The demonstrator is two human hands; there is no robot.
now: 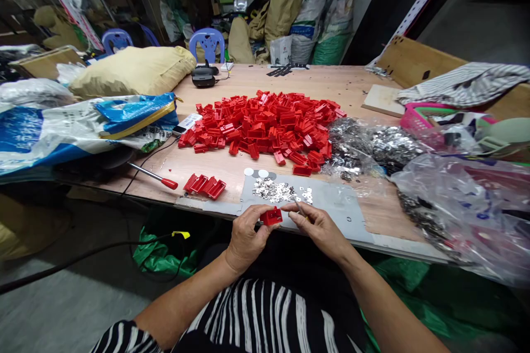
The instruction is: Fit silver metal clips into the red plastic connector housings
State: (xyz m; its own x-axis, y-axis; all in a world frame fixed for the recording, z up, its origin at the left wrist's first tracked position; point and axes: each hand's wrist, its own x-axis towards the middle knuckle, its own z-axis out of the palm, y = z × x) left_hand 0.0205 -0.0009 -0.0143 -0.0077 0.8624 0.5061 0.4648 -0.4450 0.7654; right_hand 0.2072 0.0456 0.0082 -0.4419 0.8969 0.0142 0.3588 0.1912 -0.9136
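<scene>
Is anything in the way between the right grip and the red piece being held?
Nothing visible is: the right grip, holding a thin tool, is close beside the red piece in the left grip.

Looks like a small workshop, judging by the long wooden table [248,78], heaped with red plastic parts [265,121] and, nearer the front edge, scattered with small metal pieces [273,191] on a grey sheet [331,209]. Has clear plastic bags [451,176] of shiny bits at the right, a metal lever with a red grip [157,177] at the left, and full sacks [284,11] crowded beyond purple plastic chairs [208,39].
</scene>
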